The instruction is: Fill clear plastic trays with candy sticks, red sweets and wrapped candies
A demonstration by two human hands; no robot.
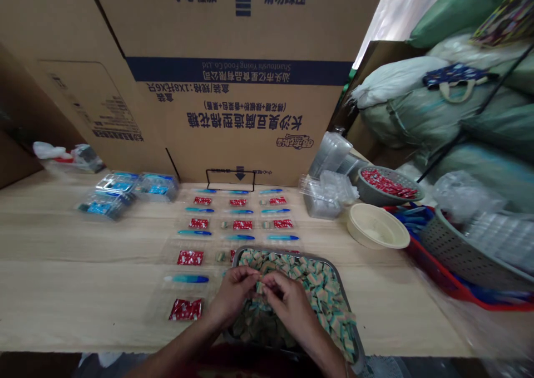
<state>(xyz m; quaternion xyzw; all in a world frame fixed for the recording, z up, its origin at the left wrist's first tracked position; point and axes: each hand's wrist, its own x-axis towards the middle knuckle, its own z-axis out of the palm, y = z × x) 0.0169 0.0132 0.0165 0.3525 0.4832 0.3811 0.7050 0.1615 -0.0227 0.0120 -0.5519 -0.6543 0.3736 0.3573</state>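
Both hands meet over a grey metal tray (345,289) heaped with small green and beige pieces (321,280). My left hand (235,293) and my right hand (286,297) have their fingertips together, pinching a small green and beige piece (260,286) between them. Just left of and behind the tray stand rows of clear plastic trays, holding red packets (190,257) and blue sticks (191,279); some also hold a small green piece. The tray covers part of the nearer rows.
A large cardboard box (242,138) stands behind the rows. Closed clear packs (156,187) sit at left. On the right are clear containers (323,200), a cream bowl (377,226), a grey basket of red packets (387,184) and a red tray (471,294).
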